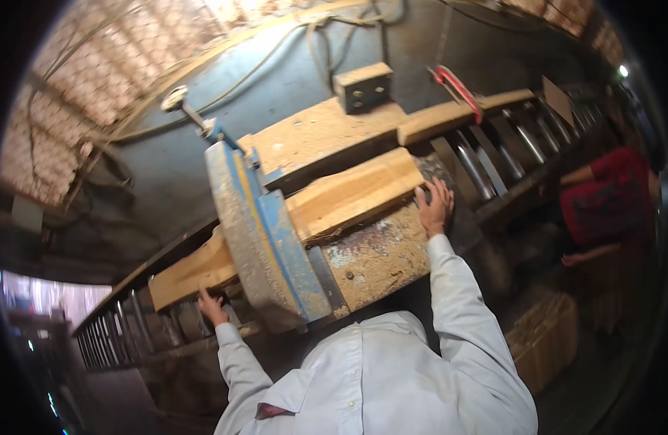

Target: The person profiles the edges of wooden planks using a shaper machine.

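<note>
A long wooden piece (355, 192) runs through a blue machine (265, 232) and comes out on its left side. My right hand (436, 206) rests at the right end of the wood, fingers spread against its end and edge. On the other side of the machine, my left hand (213, 307) touches the near edge of the wood's left part with a finger raised and the fingers apart. Under the wood on the right lies a sawdust-covered machine table (384, 254).
Roller conveyors (475, 170) extend on both sides. Behind the wood are a sawdust-covered board (312, 138), a block with holes (363, 88) and a red-handled tool (458, 93). A person in red (609, 196) is at the right, above a box (544, 341). Cables hang at the top.
</note>
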Motion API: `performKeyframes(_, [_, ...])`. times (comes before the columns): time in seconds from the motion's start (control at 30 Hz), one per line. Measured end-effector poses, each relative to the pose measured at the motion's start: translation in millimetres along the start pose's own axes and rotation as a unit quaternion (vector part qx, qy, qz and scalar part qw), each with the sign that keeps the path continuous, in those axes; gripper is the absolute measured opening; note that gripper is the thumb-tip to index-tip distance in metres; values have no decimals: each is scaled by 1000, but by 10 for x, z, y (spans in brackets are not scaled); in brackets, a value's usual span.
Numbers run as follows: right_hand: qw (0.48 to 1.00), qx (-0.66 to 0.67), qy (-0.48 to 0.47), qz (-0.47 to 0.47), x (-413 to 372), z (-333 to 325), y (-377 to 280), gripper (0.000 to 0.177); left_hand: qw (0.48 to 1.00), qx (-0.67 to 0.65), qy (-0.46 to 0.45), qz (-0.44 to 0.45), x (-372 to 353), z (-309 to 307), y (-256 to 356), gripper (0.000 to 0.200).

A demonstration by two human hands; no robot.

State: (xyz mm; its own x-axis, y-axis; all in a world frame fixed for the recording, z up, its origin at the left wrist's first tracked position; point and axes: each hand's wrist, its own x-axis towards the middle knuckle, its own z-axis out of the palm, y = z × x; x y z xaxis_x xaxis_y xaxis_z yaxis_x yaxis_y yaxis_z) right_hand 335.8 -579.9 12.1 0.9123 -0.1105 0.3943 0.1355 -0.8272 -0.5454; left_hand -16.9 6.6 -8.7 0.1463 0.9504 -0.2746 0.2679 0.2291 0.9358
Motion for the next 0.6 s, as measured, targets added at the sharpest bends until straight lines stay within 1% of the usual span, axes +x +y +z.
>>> performKeyframes(0.03, [999,35,4,-10,-5,22,48,43,1000,-2,-2,3,-54,14,64,66])
performKeyframes(0.07, [998,64,-6,2,-2,-24,2,40,1000,-12,1,7,-106,36,108,65])
performKeyframes(0.1, [990,136,-17,14,-14,-104,-67,38,1000,-26,-2,-16,-147,51,152,66])
performKeyframes(0.13, [952,286,-20,102,-86,-137,-189,41,999,-36,-15,-4,-168,55,154,67])
performKeyframes(0.17, [925,356,-29,131,-184,-109,-250,42,999,-28,-22,-3,-137,42,147,68])
performKeyframes(0.2, [891,421,-37,163,-279,-78,-299,43,999,-19,-31,-2,-116,29,131,69])
performKeyframes(0.3, [776,535,-163,290,-585,148,-516,50,1000,-12,-6,13,-215,76,197,70])
performKeyframes(0.37, [693,542,-252,402,-568,80,-1001,55,1000,0,15,19,-187,92,155,71])
performKeyframes(0.4, [659,558,-270,426,-543,143,-1128,60,999,8,24,22,-158,90,136,72])
performKeyframes(0.43, [623,574,-285,449,-513,210,-1210,64,999,13,26,26,-148,86,136,76])
performKeyframes(0.5, [610,573,-266,478,-449,423,-1250,68,999,23,26,32,-150,87,118,86])
performKeyframes(0.53, [604,573,-256,492,-439,474,-1247,70,999,27,20,30,-163,90,131,86])
performKeyframes(0.6, [603,580,-251,486,-462,440,-1274,73,999,36,8,27,-192,87,181,86])
